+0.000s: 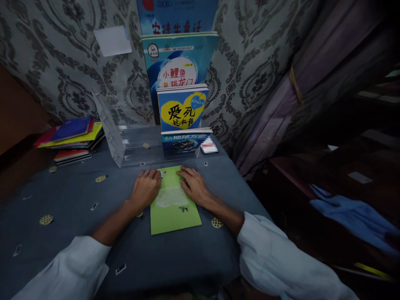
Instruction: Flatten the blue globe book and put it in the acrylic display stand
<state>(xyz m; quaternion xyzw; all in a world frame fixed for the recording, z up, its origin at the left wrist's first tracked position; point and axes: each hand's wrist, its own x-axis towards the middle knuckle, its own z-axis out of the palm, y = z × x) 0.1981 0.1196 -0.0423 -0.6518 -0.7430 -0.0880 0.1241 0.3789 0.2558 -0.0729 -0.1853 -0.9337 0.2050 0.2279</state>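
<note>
A thin book with a lime-green cover (175,223) lies on the dark blue tablecloth in front of me, with a pale text block and some dark writing on it. At its upper left edge is my left hand (146,188), fingers curled over and closed on the side. My right hand (194,185) holds the upper right edge, its fingertips resting on the cover and its thumb side facing inward. Just beyond the book stands a clear acrylic rack (112,129) with several upright books, the front one a blue earth-themed book (181,145).
A blue book with a yellow heart (183,109) stands behind the front one, with taller books further back. Stacked books (73,133) lie at the far left. A white card (113,41) is against the patterned wall. Right of the table are a tied curtain (271,108) and blue cloth (353,214).
</note>
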